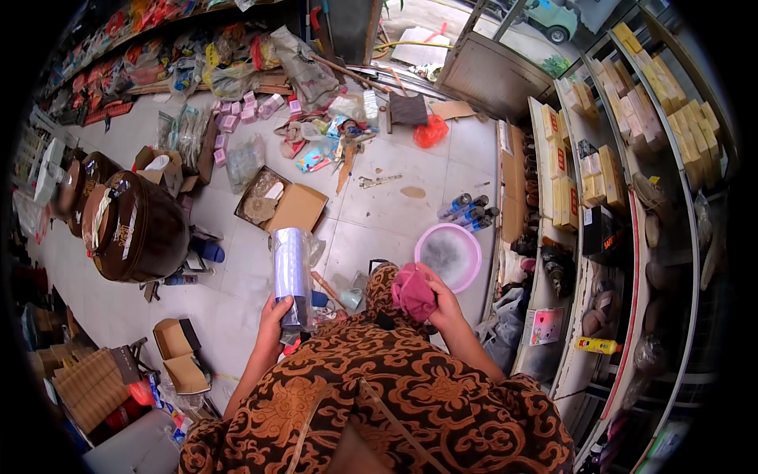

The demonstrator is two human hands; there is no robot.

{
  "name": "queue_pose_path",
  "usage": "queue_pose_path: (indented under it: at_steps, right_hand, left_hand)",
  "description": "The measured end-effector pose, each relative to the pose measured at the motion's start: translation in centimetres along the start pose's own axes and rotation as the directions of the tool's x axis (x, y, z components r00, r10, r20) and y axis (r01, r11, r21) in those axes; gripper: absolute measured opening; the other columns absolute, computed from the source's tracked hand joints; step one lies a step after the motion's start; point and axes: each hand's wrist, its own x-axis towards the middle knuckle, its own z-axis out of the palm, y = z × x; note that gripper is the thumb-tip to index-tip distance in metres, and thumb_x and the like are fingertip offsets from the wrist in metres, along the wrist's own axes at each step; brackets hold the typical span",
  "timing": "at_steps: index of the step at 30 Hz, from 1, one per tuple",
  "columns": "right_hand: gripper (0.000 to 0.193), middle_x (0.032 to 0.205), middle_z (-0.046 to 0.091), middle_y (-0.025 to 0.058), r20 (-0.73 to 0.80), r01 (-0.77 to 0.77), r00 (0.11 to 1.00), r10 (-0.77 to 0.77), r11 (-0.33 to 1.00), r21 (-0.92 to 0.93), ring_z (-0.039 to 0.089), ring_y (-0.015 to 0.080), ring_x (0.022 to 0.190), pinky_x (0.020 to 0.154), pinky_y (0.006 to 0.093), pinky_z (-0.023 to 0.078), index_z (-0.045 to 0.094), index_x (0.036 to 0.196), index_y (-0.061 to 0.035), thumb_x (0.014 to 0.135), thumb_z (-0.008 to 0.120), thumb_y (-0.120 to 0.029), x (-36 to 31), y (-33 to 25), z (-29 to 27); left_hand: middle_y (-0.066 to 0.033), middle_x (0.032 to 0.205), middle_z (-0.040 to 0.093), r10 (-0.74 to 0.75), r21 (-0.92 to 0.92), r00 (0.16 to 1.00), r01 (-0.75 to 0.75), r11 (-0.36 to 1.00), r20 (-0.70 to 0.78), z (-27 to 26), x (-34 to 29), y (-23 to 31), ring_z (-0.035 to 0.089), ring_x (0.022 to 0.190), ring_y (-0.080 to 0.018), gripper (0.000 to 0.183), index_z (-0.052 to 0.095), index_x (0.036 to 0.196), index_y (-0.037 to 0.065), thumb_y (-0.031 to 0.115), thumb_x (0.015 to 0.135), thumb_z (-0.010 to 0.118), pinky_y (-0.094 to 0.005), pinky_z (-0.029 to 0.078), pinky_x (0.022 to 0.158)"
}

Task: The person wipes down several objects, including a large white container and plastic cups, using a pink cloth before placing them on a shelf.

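Observation:
My left hand [279,313] grips a tall lavender cylinder [290,257], which has a dark lower part and looks wrapped in clear plastic. Its kind is not plain. A bunched pink cloth [414,292] is held in my right hand [444,300], with fingers closed on its right side. Just beyond that hand, a pink basin [477,251] stands on the floor with greyish, cloudy water in it. Several dark bottles [471,212] lie or lean together at the basin's far side.
At the left stand large brown lidded jars [136,229]. An open cardboard box [304,207] lies ahead on the tiled floor. Shelves with yellow boxes [564,201] line the right side. Plastic bags, small pink boxes [230,122] and scraps clutter the far floor before a doorway.

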Motion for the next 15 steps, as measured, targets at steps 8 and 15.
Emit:
queue_pose_path:
  at_steps: [8, 15]
  right_hand:
    - [0.043, 0.130, 0.044, 0.0212, 0.082, -0.041, 0.996, 0.037, 0.998, 0.044, 0.048, 0.0310, 0.118, 0.099, 0.0453, 0.043, 0.040, 0.128, -0.0017, 0.086, 0.043, -0.006, 6.6, -4.3, 0.9]
    - [0.029, 0.099, 0.062, 0.0130, -0.104, -0.388, 0.911, 0.400, 0.914, 0.120, 0.063, 0.0240, 0.090, 0.082, 0.0392, 0.052, 0.056, 0.108, -0.0044, 0.087, 0.060, -0.024, 18.8, -12.1, 2.3]
  left_hand:
    - [-0.0097, 0.102, 0.058, 0.057, -0.056, 0.998, -0.055, 0.997, 0.029, 4.0, 5.8, 3.3, 0.060, 0.083, -0.0162, 0.048, 0.040, 0.128, 0.001, 0.022, 0.088, 0.055, -0.0291, 0.051, 0.073]
    - [-0.0072, 0.103, 0.055, 0.155, 0.163, 0.984, -0.168, 0.972, 0.090, 11.1, 19.0, 6.2, 0.054, 0.088, -0.0165, 0.056, 0.042, 0.128, 0.003, 0.017, 0.079, 0.063, -0.0292, 0.046, 0.076]
